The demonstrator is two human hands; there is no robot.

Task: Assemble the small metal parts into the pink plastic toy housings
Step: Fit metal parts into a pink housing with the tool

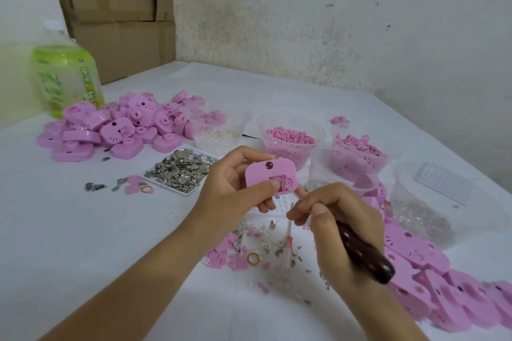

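Note:
My left hand [230, 183] holds a pink plastic housing [259, 174] above the table, thumb pressed beside its square recess. My right hand [335, 224] grips a tool with a dark red handle [363, 252]; its thin metal tip reaches into the recess of the housing. A white tray [191, 191] of small metal parts [180, 171] lies just left of my hands. A pile of pink housings [116, 127] sits at the far left. More housings [443, 291] lie in a row at the right.
Clear plastic cups [291, 141] with pink bits stand behind my hands, a larger clear tub [443, 202] at right. A green bottle [66, 77] and cardboard boxes [119, 14] stand at the back left. Loose metal and pink scraps [266, 252] litter the table below my hands.

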